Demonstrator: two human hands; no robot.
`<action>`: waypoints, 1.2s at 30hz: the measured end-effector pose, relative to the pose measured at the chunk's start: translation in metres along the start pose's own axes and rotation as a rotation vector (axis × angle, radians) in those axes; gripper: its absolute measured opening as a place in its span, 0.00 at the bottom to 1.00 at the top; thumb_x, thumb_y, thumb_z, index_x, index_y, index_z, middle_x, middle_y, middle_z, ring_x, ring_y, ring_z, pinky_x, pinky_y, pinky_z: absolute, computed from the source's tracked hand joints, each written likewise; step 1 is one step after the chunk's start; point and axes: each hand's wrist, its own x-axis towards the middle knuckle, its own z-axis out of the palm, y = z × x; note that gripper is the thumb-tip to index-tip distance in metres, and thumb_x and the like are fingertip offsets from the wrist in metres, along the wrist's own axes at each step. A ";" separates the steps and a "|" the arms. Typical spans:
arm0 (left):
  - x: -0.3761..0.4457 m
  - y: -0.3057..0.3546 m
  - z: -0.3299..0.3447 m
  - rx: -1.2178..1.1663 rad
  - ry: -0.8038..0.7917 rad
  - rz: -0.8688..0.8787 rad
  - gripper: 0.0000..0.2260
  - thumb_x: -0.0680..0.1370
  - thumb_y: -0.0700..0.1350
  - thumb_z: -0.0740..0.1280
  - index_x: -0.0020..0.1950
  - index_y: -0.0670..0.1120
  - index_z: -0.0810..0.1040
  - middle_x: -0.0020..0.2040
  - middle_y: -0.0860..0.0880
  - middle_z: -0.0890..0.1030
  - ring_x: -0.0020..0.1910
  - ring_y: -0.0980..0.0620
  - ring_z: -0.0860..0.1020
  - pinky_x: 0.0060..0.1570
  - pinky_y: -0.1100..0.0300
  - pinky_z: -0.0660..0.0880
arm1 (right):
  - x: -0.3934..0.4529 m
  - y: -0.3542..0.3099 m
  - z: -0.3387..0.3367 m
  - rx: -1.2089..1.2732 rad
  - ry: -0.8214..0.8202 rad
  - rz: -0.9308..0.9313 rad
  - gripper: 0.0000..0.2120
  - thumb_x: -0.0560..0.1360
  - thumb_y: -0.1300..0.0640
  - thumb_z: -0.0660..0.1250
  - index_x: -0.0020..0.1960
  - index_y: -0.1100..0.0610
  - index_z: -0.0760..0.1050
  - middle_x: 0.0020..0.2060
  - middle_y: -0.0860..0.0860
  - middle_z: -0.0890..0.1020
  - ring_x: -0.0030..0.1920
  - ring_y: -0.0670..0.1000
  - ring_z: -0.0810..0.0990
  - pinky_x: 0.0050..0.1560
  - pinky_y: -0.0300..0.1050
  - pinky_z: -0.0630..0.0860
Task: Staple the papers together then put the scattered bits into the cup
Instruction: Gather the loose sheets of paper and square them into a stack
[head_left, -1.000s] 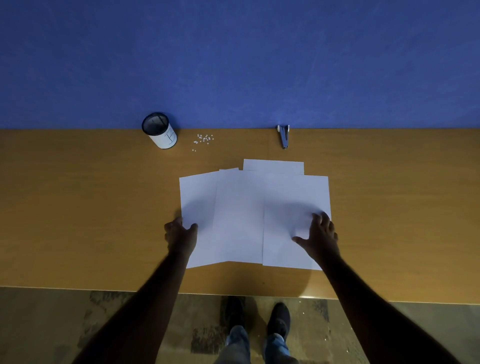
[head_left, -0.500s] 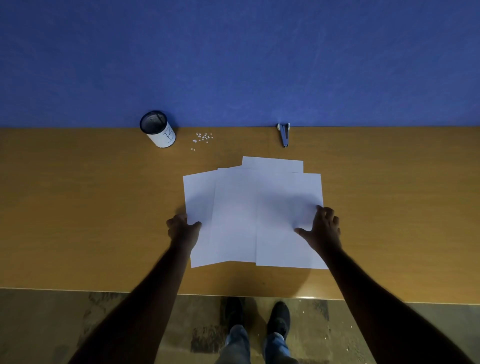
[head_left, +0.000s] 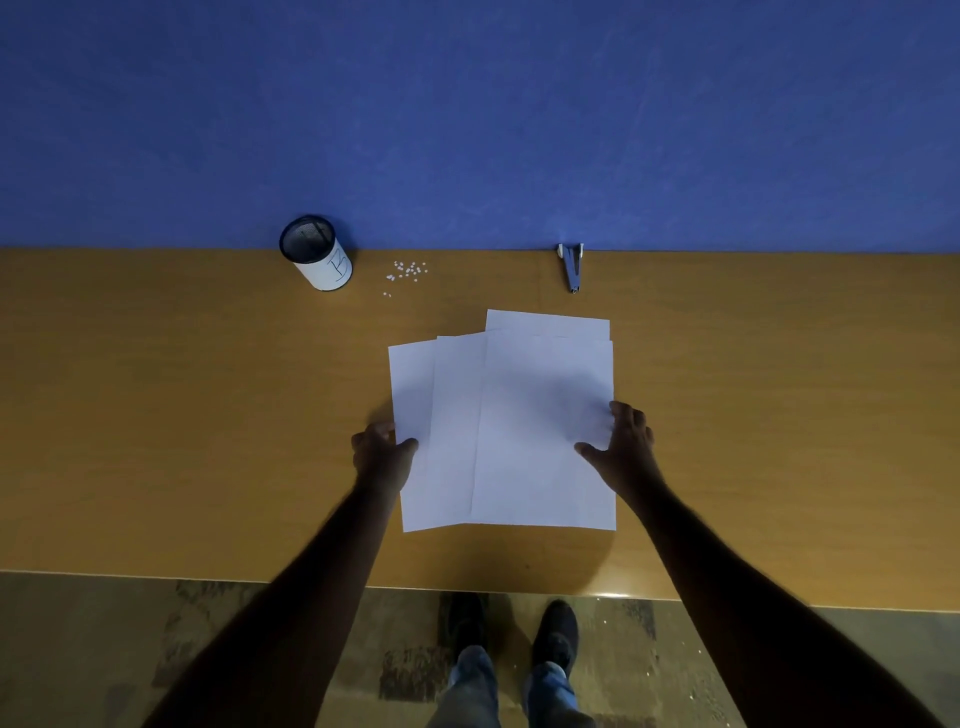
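The first step, gathering the papers for stapling, was judged to be in hand. Several white sheets of paper (head_left: 519, 431) lay overlapping and fanned on the brown wooden table (head_left: 156, 415), near its front edge, not yet squared into one stack. The left hand (head_left: 382, 454) was set at the left edge of the sheets, its thumb laid on the paper and its fingers curled at the edge. The right hand (head_left: 621, 447) was set at the right edge, its fingers (head_left: 623, 415) bent and spread on the top sheet; whether anything was pinched could not be told.

The small blue-grey stapler (head_left: 571, 267) lay untouched at the blue wall, well apart from both hands. The scattered white bits (head_left: 408, 271) lay just beside the black mesh cup with a white label (head_left: 318, 254).

The next move was judged to call for the edges to be pushed flush, so that one corner could be offered to the stapler.
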 end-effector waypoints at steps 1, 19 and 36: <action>-0.002 0.001 0.003 -0.018 -0.005 -0.005 0.24 0.76 0.45 0.78 0.71 0.43 0.78 0.72 0.42 0.74 0.61 0.39 0.81 0.60 0.44 0.84 | -0.001 -0.003 0.002 -0.001 -0.010 -0.014 0.41 0.72 0.50 0.78 0.77 0.59 0.61 0.73 0.60 0.67 0.72 0.63 0.66 0.70 0.60 0.70; -0.022 0.025 0.035 -0.155 -0.203 -0.003 0.17 0.75 0.37 0.73 0.64 0.39 0.85 0.59 0.45 0.88 0.54 0.45 0.86 0.37 0.63 0.75 | -0.012 -0.021 0.027 0.149 -0.170 -0.059 0.43 0.72 0.43 0.76 0.79 0.52 0.60 0.77 0.53 0.66 0.74 0.57 0.69 0.69 0.60 0.75; -0.038 0.040 0.027 -0.059 -0.211 0.141 0.15 0.78 0.41 0.78 0.62 0.40 0.82 0.54 0.47 0.85 0.46 0.48 0.83 0.39 0.61 0.78 | -0.019 -0.026 0.037 0.130 -0.153 -0.067 0.44 0.73 0.45 0.77 0.80 0.52 0.58 0.78 0.51 0.66 0.75 0.58 0.67 0.70 0.58 0.74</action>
